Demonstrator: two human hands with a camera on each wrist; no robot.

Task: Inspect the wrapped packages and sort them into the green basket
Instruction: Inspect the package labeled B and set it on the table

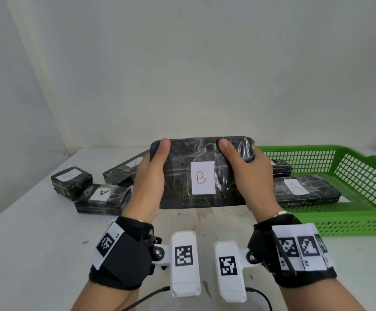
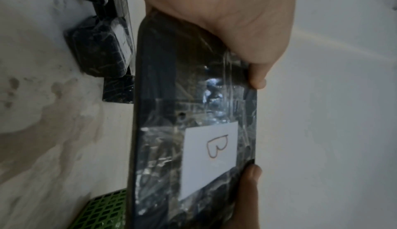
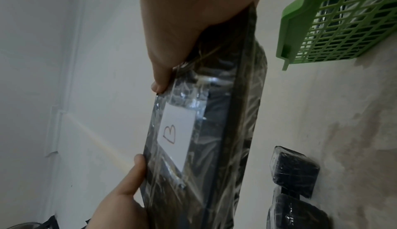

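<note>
Both hands hold one large flat package (image 1: pixel 202 173), wrapped in black under clear film, up off the worktop (image 1: pixel 36 221) with its broad face turned to the head camera. The left hand (image 1: pixel 151 182) grips the left end and the right hand (image 1: pixel 249 176) the right end; each thumb lies across the front face with its tip at the top edge, while the other fingers are hidden behind the package. A white label (image 1: pixel 203 178) with a red "B" sits on the front face between the two thumbs. Just beyond the right fingers stands the green basket (image 1: pixel 361 176), on the worktop, and in it lies a long black package with an "A" label (image 1: pixel 303 189), with another dark package (image 1: pixel 281 168) behind it, mostly hidden. Beyond the left fingers three smaller black packages rest on the worktop close together: a squat one (image 1: pixel 71 179) farthest out, one with an "A" label (image 1: pixel 103 197) nearer, and a long one (image 1: pixel 122 172) partly behind the left hand. Black wrist straps with white camera units and square markers show on both wrists.
</note>
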